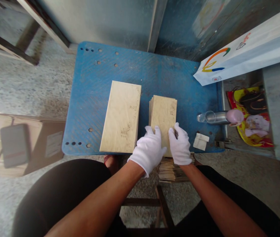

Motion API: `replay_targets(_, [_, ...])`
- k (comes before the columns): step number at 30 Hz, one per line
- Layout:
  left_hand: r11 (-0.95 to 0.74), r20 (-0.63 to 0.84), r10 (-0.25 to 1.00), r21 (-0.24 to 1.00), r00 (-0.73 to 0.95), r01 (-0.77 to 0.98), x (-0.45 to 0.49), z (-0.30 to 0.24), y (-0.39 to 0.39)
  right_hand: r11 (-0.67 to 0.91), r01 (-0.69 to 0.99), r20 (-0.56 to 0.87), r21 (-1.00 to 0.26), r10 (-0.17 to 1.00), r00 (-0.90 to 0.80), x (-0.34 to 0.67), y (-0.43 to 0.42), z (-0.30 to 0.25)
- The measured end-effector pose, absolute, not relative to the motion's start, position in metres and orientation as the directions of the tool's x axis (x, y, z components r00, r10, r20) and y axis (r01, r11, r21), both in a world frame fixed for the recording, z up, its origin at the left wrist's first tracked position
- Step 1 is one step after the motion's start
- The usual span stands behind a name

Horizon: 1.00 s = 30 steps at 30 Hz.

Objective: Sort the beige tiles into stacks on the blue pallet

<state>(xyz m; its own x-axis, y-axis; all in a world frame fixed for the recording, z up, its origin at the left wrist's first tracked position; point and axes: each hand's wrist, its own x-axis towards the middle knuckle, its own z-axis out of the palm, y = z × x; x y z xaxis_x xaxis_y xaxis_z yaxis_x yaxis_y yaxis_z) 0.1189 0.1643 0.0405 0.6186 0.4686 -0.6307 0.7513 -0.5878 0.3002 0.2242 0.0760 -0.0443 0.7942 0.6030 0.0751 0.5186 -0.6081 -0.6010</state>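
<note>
Stack (163,112): narrow boards, near end at the front edge of the blue worktop (179,79), right of the wider boards (121,112).
Grip: our left hand (148,144) and right hand (180,144) flank it, fingers part-curled; we cannot tell whether they clamp.
Slip: if we push unevenly, loose boards could slide over that edge.

no text is legible; the white bag (258,49), beyond the right fingers (179,129), bears blurred red print (244,40) and a multicoloured logo (218,69).

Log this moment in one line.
left hand: at left side of smaller stack; right hand: at its right side; larger stack: on blue table
</note>
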Motion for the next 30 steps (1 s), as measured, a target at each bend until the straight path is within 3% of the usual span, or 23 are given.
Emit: replay_targets(30, [-0.619,-0.663,0.414,0.298,0.624,0.726,0.118,0.053,0.166,-0.609,0.576,0.087,-0.546,0.642,0.762,0.227,0.075,-0.050])
